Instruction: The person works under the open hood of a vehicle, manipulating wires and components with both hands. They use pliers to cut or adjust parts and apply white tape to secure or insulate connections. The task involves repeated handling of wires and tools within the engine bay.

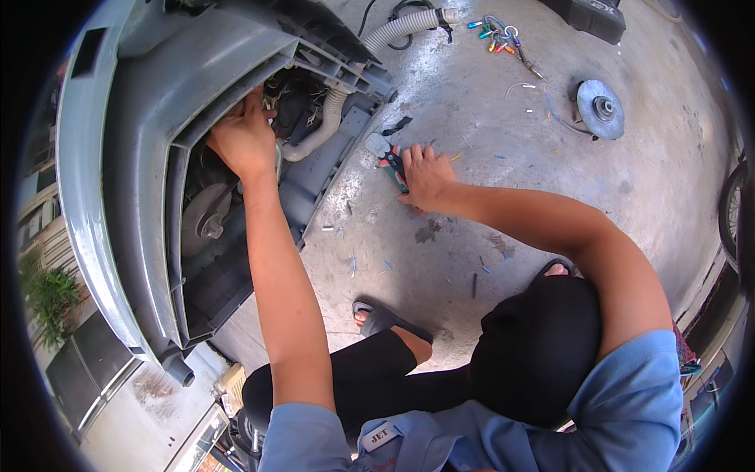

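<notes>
My left hand [245,140] reaches into the open underside of a large grey washing-machine-like casing [149,141]. Its fingers are bent together by some wires, and what they grip is hidden. Close to it a ribbed grey hose [325,126] curves down, and a round pulley-like disc [209,223] sits deeper in the casing. On the concrete floor, my right hand [427,177] is closed over pliers [393,175] with red and teal handles. Their wide grey head points away to the left, beside a small black scrap [397,126].
Further off lie a ribbed hose end [409,27], a bunch of coloured bit holders [499,35] and a metal disc with a hub [601,110]. A black case [594,17] stands at the far edge. Wire scraps litter the concrete floor [550,181]. My sandalled feet are near.
</notes>
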A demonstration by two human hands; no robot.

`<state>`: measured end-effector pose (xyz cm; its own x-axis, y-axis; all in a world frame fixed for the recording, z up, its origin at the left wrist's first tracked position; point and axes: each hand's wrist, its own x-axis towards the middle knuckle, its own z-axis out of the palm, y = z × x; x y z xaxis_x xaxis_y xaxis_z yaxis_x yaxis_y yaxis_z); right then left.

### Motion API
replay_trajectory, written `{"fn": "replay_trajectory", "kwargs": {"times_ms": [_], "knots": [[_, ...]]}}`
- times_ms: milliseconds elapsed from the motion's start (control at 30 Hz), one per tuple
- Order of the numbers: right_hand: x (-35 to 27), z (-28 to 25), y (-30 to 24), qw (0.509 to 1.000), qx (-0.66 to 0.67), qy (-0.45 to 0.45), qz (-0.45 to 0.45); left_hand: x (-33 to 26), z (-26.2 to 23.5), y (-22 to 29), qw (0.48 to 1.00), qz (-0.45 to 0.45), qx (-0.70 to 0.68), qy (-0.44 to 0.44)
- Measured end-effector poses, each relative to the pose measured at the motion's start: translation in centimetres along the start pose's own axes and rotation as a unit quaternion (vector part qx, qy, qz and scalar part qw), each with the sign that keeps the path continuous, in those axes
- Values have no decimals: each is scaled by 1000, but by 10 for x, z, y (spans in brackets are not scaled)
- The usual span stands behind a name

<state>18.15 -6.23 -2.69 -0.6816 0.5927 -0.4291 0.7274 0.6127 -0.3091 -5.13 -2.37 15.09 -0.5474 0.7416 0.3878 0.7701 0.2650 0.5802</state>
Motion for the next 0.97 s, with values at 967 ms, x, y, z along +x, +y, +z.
{"fn": "replay_trajectory", "kwargs": {"times_ms": [967], "knots": [[-244,-71,213,810,444,-8,383,-246,189,109,707,-358,-425,-437]]}}
